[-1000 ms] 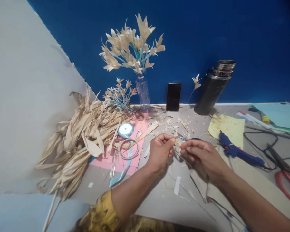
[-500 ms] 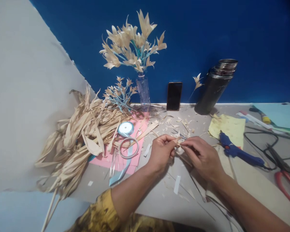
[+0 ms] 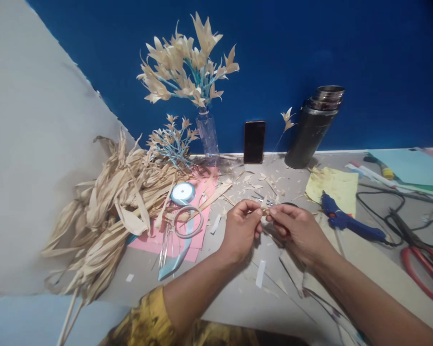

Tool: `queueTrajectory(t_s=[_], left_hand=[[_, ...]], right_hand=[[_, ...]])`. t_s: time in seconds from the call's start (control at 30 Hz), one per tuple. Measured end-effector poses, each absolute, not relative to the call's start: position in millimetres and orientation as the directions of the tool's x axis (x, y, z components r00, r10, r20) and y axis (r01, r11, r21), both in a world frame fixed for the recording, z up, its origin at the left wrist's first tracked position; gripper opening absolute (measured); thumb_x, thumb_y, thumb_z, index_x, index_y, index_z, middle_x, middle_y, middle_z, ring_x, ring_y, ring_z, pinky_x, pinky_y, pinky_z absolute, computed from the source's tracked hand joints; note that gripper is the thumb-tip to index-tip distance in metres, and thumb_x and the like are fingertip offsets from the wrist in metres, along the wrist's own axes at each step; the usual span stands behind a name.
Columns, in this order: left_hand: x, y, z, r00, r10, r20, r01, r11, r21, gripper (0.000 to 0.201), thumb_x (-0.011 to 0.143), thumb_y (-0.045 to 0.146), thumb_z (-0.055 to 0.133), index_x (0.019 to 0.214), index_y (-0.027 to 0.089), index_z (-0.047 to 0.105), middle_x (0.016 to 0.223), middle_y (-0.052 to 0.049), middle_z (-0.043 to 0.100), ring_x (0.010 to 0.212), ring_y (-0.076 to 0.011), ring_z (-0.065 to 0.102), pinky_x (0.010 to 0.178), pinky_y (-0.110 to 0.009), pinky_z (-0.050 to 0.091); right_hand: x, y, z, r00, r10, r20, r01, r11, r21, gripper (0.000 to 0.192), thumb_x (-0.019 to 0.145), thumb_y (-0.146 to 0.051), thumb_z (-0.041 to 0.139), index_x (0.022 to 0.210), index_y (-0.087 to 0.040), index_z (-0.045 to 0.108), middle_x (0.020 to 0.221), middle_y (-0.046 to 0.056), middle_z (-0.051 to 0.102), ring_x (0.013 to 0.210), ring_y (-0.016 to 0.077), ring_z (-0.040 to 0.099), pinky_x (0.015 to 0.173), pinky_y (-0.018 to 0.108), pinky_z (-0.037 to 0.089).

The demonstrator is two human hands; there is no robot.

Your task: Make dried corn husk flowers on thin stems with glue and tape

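My left hand (image 3: 242, 226) is closed in a pinch on a small pale corn husk flower (image 3: 264, 205), whose tips rise above my fingers. My right hand (image 3: 292, 227) pinches the same little piece from the other side, fingertips almost meeting the left ones. Most of the flower is hidden by my fingers. Just beyond them lies a pair of small scissors (image 3: 261, 198), partly covered by my hands. Husk scraps (image 3: 254, 180) are scattered behind, and a white paper strip (image 3: 261, 274) lies below, between my forearms.
At left lies a heap of dried husks (image 3: 108, 206), beside a ribbon roll (image 3: 183, 192) and a tape ring (image 3: 188, 222). A bottle of husk flowers (image 3: 207, 134), a phone (image 3: 254, 142) and a flask (image 3: 313, 127) stand behind. Rightward are a glue gun (image 3: 350, 222) and red-handled scissors (image 3: 424, 269).
The view has shifted slightly, so most things appear further left. My right fingers have changed their pinch and drawn in against the flower; my left hand keeps its hold.
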State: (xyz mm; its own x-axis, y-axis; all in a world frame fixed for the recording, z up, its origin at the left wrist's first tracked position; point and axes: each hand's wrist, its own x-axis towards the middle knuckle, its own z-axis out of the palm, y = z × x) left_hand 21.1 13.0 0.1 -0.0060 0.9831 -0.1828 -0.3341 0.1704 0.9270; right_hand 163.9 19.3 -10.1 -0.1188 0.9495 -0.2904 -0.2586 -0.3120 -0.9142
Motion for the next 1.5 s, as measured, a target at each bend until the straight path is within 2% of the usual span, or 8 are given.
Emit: queueTrajectory(t_s=[0.2,0.43,0.8,0.93,1.07,1.17,1.37,1.5], left_hand=[[18,17,1,0.031,0.984,-0.177,-0.381,0.175,0.908,0.026,0.073,0.035,0.081,0.079,0.018,0.063,0.045,0.007,0.050,0.040,-0.0067,0.039,0.043,-0.019,0.032],[19,15,3,0.043,0.985,-0.164,-0.359,0.169,0.918,0.025,0.072,0.033,0.084,0.075,0.016,0.066,0.047,0.006,0.051,0.041,-0.0058,0.041,0.043,-0.019,0.031],[15,20,3,0.272,0.945,-0.183,-0.628,0.318,0.710,0.047,0.056,0.031,0.099,0.076,0.015,0.060,0.061,0.002,0.062,0.040,-0.0011,0.038,0.040,-0.016,0.027],[13,21,5,0.247,0.956,-0.161,-0.631,0.285,0.721,0.043,0.057,0.029,0.098,0.073,0.015,0.061,0.058,0.005,0.057,0.040,-0.0011,0.038,0.040,-0.016,0.027],[12,22,6,0.198,0.969,-0.147,-0.576,0.236,0.783,0.039,0.059,0.031,0.097,0.072,0.014,0.064,0.053,0.006,0.054,0.040,-0.0021,0.038,0.041,-0.017,0.027],[13,21,5,0.180,0.971,-0.158,-0.518,0.230,0.824,0.039,0.060,0.035,0.096,0.072,0.014,0.065,0.049,0.006,0.052,0.040,-0.0030,0.038,0.041,-0.017,0.027],[14,21,1,0.188,0.965,-0.184,-0.505,0.256,0.824,0.042,0.056,0.036,0.097,0.075,0.014,0.065,0.053,0.005,0.056,0.040,-0.0030,0.038,0.040,-0.017,0.028],[13,23,-1,0.179,0.967,-0.181,-0.537,0.250,0.805,0.041,0.059,0.036,0.096,0.076,0.015,0.065,0.052,0.008,0.052,0.038,-0.0024,0.035,0.039,-0.016,0.027]], right_hand=[[168,18,-3,-0.237,0.930,-0.281,-0.336,-0.350,-0.875,0.032,0.062,-0.033,0.090,0.083,-0.016,0.072,0.051,-0.007,0.050,0.044,0.0051,0.033,0.044,0.020,0.016],[167,18,-5,-0.113,0.972,-0.205,-0.288,-0.230,-0.930,0.034,0.065,-0.036,0.091,0.081,-0.019,0.067,0.056,-0.007,0.052,0.047,0.0059,0.035,0.045,0.021,0.023],[173,22,3,-0.345,0.904,-0.251,-0.497,-0.403,-0.768,0.024,0.062,-0.024,0.088,0.074,-0.019,0.068,0.056,-0.008,0.039,0.051,0.0065,0.023,0.048,0.023,0.020],[175,22,5,-0.269,0.928,-0.259,-0.566,-0.369,-0.737,0.025,0.062,-0.029,0.088,0.076,-0.019,0.070,0.069,-0.002,0.053,0.054,0.0076,0.033,0.047,0.022,0.024],[175,19,3,-0.194,0.964,-0.180,-0.502,-0.256,-0.826,0.034,0.072,-0.047,0.086,0.080,-0.018,0.072,0.072,0.000,0.058,0.056,0.0085,0.040,0.047,0.022,0.027],[172,17,-2,-0.181,0.976,-0.125,-0.400,-0.189,-0.897,0.032,0.074,-0.043,0.087,0.086,-0.019,0.071,0.063,-0.004,0.054,0.053,0.0077,0.038,0.048,0.022,0.028],[167,18,-2,-0.118,0.971,-0.208,-0.320,-0.235,-0.918,0.036,0.063,-0.038,0.093,0.081,-0.019,0.067,0.056,-0.008,0.050,0.046,0.0055,0.035,0.044,0.021,0.024],[168,17,-1,-0.096,0.978,-0.185,-0.269,-0.204,-0.941,0.036,0.064,-0.037,0.093,0.085,-0.018,0.070,0.064,-0.005,0.058,0.052,0.0072,0.043,0.047,0.021,0.031]])
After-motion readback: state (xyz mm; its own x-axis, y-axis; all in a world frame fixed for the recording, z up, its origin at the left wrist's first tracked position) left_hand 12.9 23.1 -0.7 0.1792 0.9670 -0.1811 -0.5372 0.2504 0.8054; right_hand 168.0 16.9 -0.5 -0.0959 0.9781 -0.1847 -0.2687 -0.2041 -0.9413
